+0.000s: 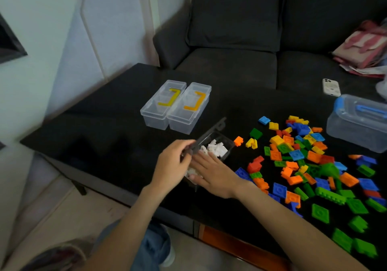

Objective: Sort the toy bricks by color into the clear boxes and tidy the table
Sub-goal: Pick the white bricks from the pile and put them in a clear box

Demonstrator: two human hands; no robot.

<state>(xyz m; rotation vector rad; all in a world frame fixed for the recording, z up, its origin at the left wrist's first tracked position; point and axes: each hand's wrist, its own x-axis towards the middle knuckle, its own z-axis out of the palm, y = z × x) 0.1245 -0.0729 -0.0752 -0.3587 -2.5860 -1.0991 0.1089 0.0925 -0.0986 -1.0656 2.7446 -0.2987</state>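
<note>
A small clear box (227, 143) holding white bricks (216, 148) sits near the table's front edge. My left hand (173, 164) pinches the box's dark handle or lid piece (209, 137), which is raised at a slant. My right hand (213, 174) lies flat over the near end of that box, fingers spread, on the white bricks. To the right, a big loose pile of mixed bricks (303, 157) in blue, green, orange, yellow and red covers the table. Two more clear boxes stand side by side farther back, one with a yellow handle (162, 105), one with an orange handle (189, 109).
A larger clear tub with a blue handle (358, 122) stands at the right edge of the black table (104, 128). A white phone (331, 87) lies behind it. A dark sofa (240, 40) with a pink bag (364, 46) is beyond the table.
</note>
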